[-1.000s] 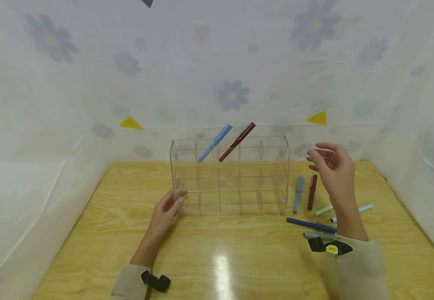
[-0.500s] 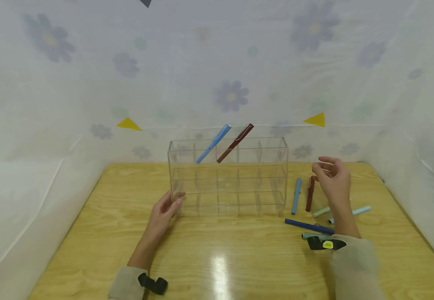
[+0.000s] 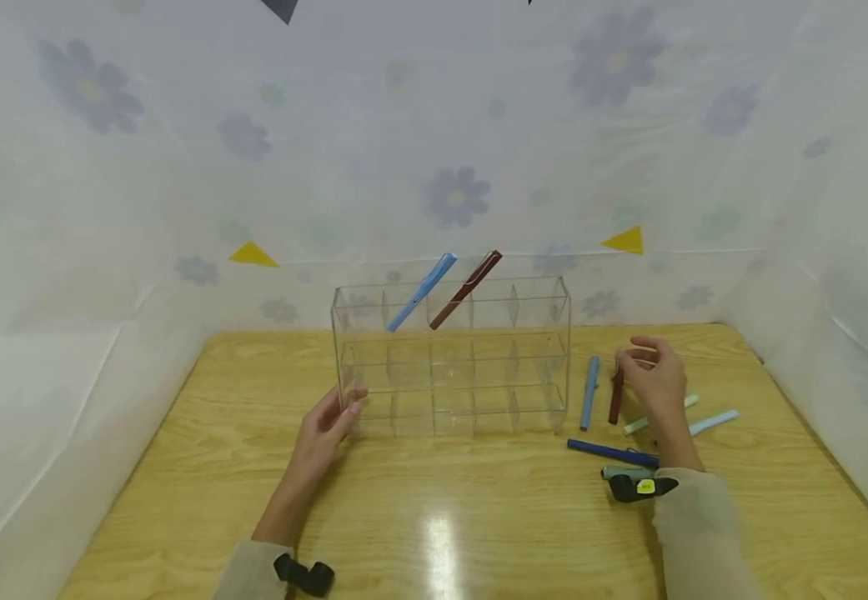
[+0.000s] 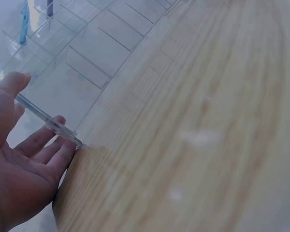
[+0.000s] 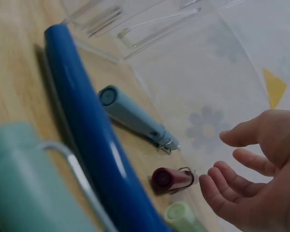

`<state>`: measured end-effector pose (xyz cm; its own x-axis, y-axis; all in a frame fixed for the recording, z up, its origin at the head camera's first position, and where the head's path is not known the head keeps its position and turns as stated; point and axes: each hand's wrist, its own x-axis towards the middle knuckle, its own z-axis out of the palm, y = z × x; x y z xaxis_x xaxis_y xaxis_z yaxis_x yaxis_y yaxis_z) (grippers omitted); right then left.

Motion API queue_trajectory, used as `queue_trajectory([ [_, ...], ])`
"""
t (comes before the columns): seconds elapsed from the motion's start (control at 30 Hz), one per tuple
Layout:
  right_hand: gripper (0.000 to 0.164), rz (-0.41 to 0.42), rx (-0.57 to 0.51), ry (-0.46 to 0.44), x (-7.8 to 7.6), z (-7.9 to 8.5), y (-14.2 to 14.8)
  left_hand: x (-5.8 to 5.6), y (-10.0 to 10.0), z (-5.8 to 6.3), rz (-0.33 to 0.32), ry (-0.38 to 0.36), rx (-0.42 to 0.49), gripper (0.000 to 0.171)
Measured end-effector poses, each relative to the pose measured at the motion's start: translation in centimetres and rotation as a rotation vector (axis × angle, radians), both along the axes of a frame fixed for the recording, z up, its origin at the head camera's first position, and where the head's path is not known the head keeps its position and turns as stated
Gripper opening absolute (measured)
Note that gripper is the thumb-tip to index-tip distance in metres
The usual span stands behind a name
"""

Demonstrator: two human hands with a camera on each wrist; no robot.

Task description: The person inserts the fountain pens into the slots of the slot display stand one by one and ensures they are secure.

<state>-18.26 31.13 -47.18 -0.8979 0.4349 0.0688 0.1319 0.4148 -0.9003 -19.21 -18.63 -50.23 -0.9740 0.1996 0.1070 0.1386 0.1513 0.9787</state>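
While the right hand [image 3: 659, 385], fingers loosely parted and empty, hangs beside a maroon pen [image 3: 616, 403] on the table [image 3: 381, 517], the left hand [image 3: 323, 435] grips the clear organizer [image 3: 434, 389] by its left edge. Two pens [image 3: 422, 292] lean in its top row, apparently done; six loose pens [image 3: 612, 452] seem left.

Found free passage over the surface [image 3: 373, 508] in front of the rack [image 3: 451, 364], and only a narrow gap between rack and grey-blue pen [image 3: 589, 393]. Met the lime pen [image 3: 636, 426] and navy pen [image 3: 614, 452] nearer the body, crowding the lying red pen [image 3: 616, 402].
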Motion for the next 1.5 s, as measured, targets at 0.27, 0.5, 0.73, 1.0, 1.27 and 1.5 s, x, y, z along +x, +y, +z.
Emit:
queue_trajectory([
  [0.27, 0.053, -0.009, 0.115, -0.101, -0.4, -1.2, -0.1, 0.0, 0.0, -0.3, 0.000, 0.006, 0.017, 0.052],
  [0.5, 0.047, -0.016, 0.193, -0.112, -0.4, -1.7, -0.5, 0.0, -0.1, -0.2, -0.004, -0.002, 0.021, 0.053],
  [0.73, 0.038, -0.024, 0.311, -0.122, -0.8, -1.9, -0.4, -0.1, -0.1, -0.1, 0.001, -0.004, 0.015, 0.054],
  [1.0, 0.038, -0.049, 0.227, -0.134, -0.8, -1.7, -0.3, 0.0, -0.1, -0.3, -0.001, -0.009, 0.004, 0.055],
  [1.27, 0.044, -0.096, -0.022, -0.096, -0.1, -0.6, 0.1, 0.2, -0.1, -0.7, 0.010, -0.007, 0.004, 0.055],
  [1.5, 0.050, -0.088, -0.250, 0.056, 0.0, 1.4, 0.1, 0.0, 0.0, -0.4, 0.011, 0.003, 0.008, 0.053],
])
